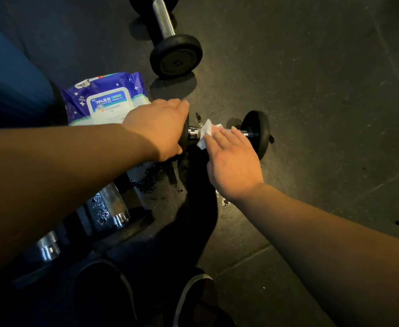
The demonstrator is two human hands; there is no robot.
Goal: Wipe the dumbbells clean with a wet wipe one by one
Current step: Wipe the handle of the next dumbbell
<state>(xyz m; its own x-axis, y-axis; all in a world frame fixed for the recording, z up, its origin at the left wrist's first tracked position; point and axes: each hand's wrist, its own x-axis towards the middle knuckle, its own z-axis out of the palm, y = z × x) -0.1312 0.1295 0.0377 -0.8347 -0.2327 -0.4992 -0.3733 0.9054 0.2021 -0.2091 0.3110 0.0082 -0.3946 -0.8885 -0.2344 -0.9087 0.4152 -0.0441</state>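
A small dumbbell (256,134) with round black rubbery end discs and a shiny chrome bar lies on its side on the dark, speckled rubber floor (311,79). The left hand (160,128) cups the near disc, fingers curled over its rim and gripping it. Just beside that grip, the right hand (232,161) lies over the bar with fingers straight and together, pressing a crumpled white wet wipe (205,133) against the metal; the wipe bunches out past the fingertips toward the left hand. Behind the left wrist sits a soft, glossy purple wipe pack (104,100) with a white flap lid. Beyond both hands, well apart, a larger dumbbell (176,57) rests with a knurled steel handle and a thick black disc. Beneath the left forearm lie more knurled chrome handles (107,206), beaded with droplets.
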